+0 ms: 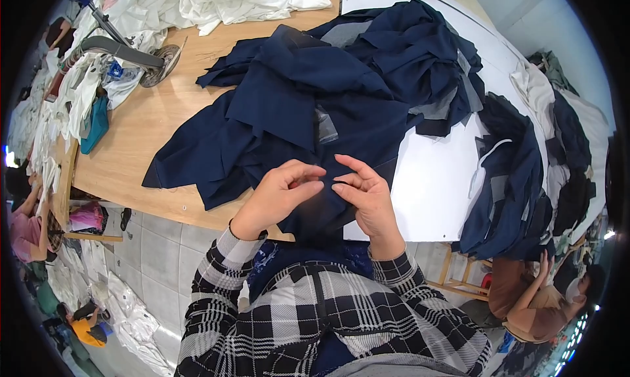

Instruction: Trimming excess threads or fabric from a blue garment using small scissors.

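My left hand (281,192) is raised over the near edge of the table, fingers curled and thumb tip a little apart from them. Facing it, my right hand (367,194) has its index finger stretched out, with the thumb close to the middle finger. I make out nothing between the fingers of either hand. Below and beyond both hands spreads dark navy fabric (282,101), cut or sewn pieces lying in loose folds. A small clear plastic-like patch (325,125) shows on it. Part of the fabric hangs down toward my lap.
More navy pieces (413,49) with grey lining are heaped at the far right. Dark garments (505,180) hang over the right edge of the white tabletop (426,200). White fabric (249,3) and a dark metal stand (154,65) occupy the far left. A person (541,298) sits at right.
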`<state>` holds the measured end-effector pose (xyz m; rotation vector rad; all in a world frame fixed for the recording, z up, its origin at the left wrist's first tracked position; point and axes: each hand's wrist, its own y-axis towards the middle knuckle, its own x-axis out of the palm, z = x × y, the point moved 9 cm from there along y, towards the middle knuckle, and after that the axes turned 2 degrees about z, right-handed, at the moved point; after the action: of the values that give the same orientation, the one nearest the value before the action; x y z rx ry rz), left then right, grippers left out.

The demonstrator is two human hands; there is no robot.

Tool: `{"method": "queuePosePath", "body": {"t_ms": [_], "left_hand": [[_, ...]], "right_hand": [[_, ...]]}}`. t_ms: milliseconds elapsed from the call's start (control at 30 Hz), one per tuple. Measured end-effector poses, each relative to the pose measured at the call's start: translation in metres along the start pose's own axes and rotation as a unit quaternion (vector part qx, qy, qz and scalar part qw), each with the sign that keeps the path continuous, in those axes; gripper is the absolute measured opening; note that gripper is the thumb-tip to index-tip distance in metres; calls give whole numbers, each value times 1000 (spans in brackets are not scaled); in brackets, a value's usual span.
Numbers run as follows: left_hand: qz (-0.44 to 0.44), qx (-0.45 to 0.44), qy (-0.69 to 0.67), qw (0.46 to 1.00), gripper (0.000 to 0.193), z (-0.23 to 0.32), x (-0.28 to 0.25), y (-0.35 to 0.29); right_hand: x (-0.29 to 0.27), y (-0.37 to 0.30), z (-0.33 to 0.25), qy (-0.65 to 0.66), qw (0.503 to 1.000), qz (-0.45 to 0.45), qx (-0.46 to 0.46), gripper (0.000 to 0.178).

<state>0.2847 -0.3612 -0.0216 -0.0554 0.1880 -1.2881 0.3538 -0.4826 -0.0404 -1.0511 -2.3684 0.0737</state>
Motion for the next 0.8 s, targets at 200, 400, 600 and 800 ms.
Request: {"method": "queuePosePath", "body": {"t_ms": [200, 400, 600, 800], "left_hand": [[-57, -95, -87, 990, 15, -12, 12, -1], [-55, -151, -145, 976, 14, -18, 13, -5], [-58, -161, -174, 970, 14, -23, 18, -4], [-10, -168, -242, 956, 15, -36, 30, -7]], "right_hand": [[-9, 0, -6, -13, 1000, 11, -13, 41], [-8, 0, -9, -23, 1000, -8, -16, 36], [-6, 0, -9, -37, 999, 14, -32, 30], [-22, -24, 4, -182, 975, 104, -81, 14]]}}
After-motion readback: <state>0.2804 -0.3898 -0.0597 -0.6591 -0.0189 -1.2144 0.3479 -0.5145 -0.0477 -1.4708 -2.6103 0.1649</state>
